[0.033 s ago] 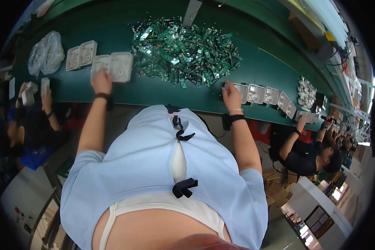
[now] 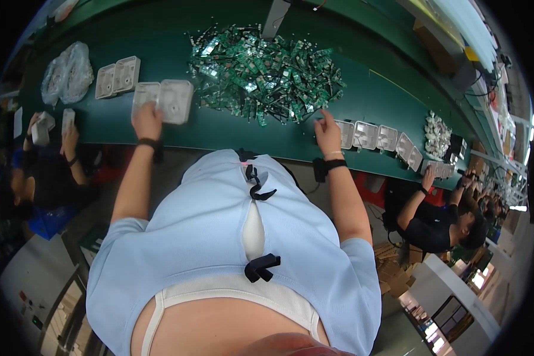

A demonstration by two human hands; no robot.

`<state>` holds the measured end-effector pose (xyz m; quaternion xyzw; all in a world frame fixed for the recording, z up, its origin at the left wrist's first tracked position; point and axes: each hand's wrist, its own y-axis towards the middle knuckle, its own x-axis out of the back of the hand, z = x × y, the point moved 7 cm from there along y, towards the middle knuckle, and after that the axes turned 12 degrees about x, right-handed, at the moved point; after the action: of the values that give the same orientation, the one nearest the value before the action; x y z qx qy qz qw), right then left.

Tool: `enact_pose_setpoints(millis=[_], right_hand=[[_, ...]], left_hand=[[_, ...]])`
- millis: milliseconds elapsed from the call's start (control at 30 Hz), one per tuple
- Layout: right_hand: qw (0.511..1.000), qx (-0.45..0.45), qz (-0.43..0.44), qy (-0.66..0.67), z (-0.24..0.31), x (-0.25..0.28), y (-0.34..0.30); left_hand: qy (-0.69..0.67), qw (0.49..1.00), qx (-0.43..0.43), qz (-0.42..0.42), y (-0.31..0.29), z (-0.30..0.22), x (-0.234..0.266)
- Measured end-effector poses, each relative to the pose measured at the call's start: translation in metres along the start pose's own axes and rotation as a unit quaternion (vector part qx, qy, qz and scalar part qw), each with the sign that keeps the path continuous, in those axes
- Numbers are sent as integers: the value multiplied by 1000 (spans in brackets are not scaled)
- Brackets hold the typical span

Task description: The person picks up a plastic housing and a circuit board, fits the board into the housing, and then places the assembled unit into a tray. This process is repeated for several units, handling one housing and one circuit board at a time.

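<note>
My left hand (image 2: pixel 148 121) grips the near left edge of an open white plastic case (image 2: pixel 177 101) made of two tray-like halves side by side; its thumb is hard to make out. The case is slightly blurred and lies over the table, left of a big heap of small green circuit boards (image 2: pixel 267 77) with dark wires. My right hand (image 2: pixel 328 133) is at the heap's near right edge, fingers apart and reaching toward the boards, with nothing visible in them. Just right of it begins a row of open white case halves (image 2: pixel 365 135), the first partly behind the hand.
Another open white case (image 2: pixel 126 75) and a clear plastic bag of parts (image 2: pixel 68 74) lie farther left. A grey post (image 2: pixel 275 19) rises behind the heap. Small white parts (image 2: pixel 438 133) are piled at right. Co-workers sit on both sides, one holding white cases (image 2: pixel 43 129).
My left hand has shifted slightly right and nearer to me, with the white case. My right hand has moved a little left and closer to the heap.
</note>
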<state>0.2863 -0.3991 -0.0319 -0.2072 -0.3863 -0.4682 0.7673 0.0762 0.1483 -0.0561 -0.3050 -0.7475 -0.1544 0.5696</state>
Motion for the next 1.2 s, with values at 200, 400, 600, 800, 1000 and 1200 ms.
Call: enact_pose_setpoints(millis=[200,400,600,800,1000,1200], right_hand=[[987,-18,-103,126,21,-20,86],[954,103,37,-279,17,-16,136],[969,125,113,-178,-2,-25,138],[978,122,112,-124,-8,-29,128],[974,144,89,-150,1,-21,127],[967,186,22,-171,24,-8,129]], left_hand=[[5,998,-59,15,-92,1,-3],[7,997,-76,8,-106,-3,-16],[14,995,-94,-35,-106,-5,-28],[-30,998,-42,-35,-122,-3,-33],[-42,998,-37,-17,-168,-19,-32],[22,998,-40,-33,-176,-16,-49]])
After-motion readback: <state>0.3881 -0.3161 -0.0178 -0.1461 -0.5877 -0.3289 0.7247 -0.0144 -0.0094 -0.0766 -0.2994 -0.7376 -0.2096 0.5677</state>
